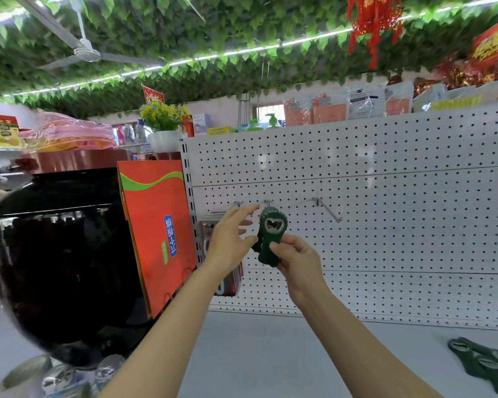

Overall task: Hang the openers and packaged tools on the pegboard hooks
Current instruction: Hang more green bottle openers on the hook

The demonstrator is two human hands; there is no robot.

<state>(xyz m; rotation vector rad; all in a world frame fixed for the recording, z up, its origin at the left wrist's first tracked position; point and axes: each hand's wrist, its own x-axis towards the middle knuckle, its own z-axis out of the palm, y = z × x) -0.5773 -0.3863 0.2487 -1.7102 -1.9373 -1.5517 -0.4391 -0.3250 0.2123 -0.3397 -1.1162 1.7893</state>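
Observation:
A white pegboard (385, 225) fills the right half of the view, with three metal hooks across its middle. My right hand (298, 261) pinches the lower end of a dark green bottle opener (270, 234), whose metal-lined hole sits just under the middle hook (267, 203). Another green opener seems to hang behind it. My left hand (232, 242) hovers beside the opener with fingers spread, thumb tip close to it. Packaged tools (210, 234) hang from the left hook, mostly hidden behind my left hand. The right hook (327, 209) is bare.
More green openers (486, 360) lie on the grey shelf (299, 354) at the lower right. A red and orange gift bag (158, 234) and a large black jar (61, 259) stand left of the pegboard. Boxed goods line the shelf top above.

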